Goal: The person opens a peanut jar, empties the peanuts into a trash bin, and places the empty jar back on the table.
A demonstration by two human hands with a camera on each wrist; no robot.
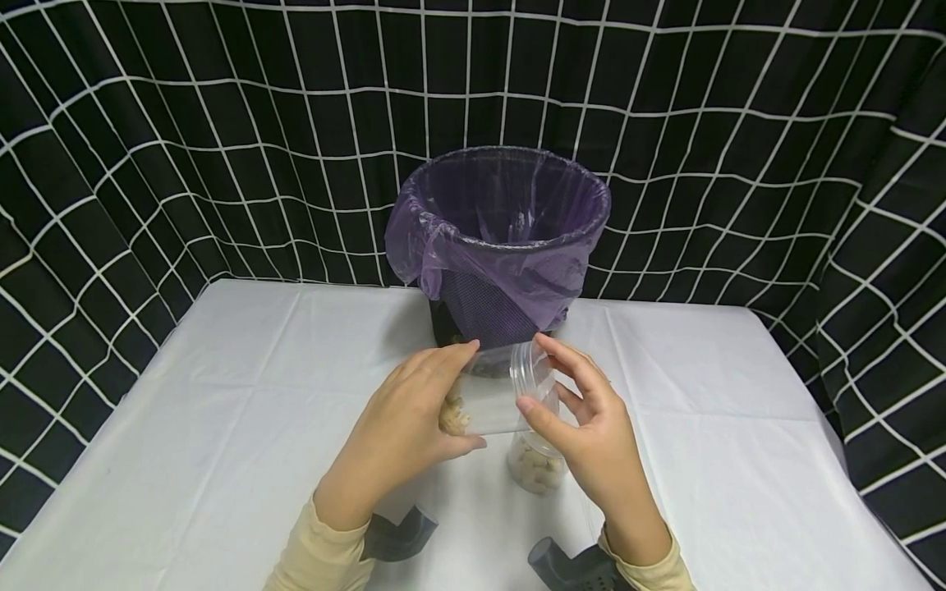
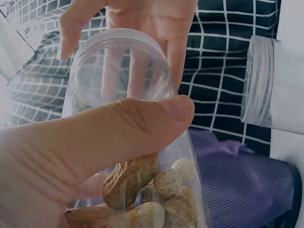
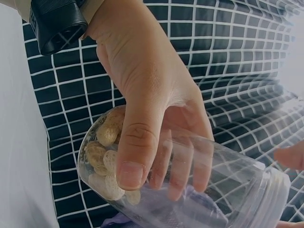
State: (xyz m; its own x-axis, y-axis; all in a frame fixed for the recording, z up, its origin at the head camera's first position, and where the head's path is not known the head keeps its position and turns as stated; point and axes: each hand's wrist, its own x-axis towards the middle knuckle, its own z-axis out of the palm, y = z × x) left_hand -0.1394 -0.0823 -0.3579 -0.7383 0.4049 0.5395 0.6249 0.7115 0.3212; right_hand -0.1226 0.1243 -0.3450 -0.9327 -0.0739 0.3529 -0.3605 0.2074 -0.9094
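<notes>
A person's left hand point(image 1: 402, 427) grips a clear jar point(image 1: 491, 390) lying tilted on its side above a white table point(image 1: 222, 394), thumb across the near wall and fingers wrapped round the far one. Peanuts point(image 2: 142, 199) in their shells sit heaped at the jar's closed end, next to the palm (the left wrist view shows them packed under the thumb point(image 2: 137, 121)). The jar's open, threaded mouth points toward the right hand point(image 1: 591, 427), whose thumb and fingers curl about a clear lid point(image 1: 534, 373) at that mouth; whether the lid is seated on the threads or just off them cannot be told.

Beneath the right hand stands a second jar point(image 1: 535, 468), upright on the table, also holding peanuts. Just behind both hands is a dark mesh bin point(image 1: 502, 238) lined with a purple bag point(image 1: 414, 234) folded over its rim. A black curtain point(image 1: 185, 148) with a white grid hangs behind and to both sides. Pale sleeves point(image 1: 318, 554) cover both wrists.
</notes>
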